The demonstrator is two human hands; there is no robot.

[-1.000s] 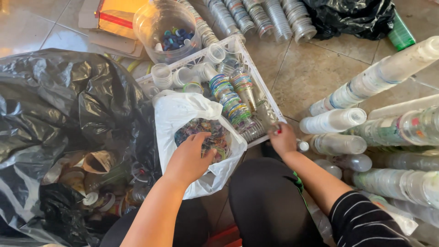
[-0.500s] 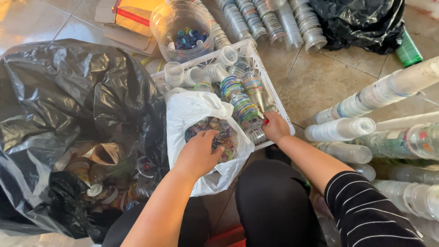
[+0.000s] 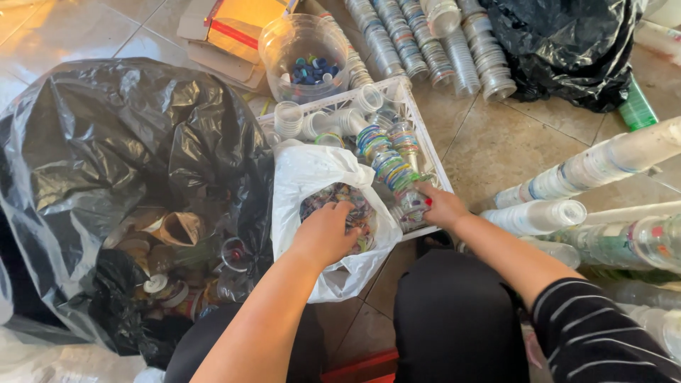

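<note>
Head view: left hand (image 3: 328, 232) curled, fingers down inside the white plastic bag (image 3: 312, 177) of small plastic rings (image 3: 339, 198) on the floor, grip hidden; right hand (image 3: 441, 206) closed on the near end of a stack of nested clear cups (image 3: 389, 164) lying in the white crate (image 3: 425, 135). Likely light, thin, crushable and slippery, the stack prone to sliding apart; best taken around the middle, directly ahead of the right hand.

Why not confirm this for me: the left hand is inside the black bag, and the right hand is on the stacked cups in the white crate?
Not quite. The head view shows the left hand inside the white plastic bag, not the black bag. The right hand is indeed on the stacked cups in the white crate.
</note>
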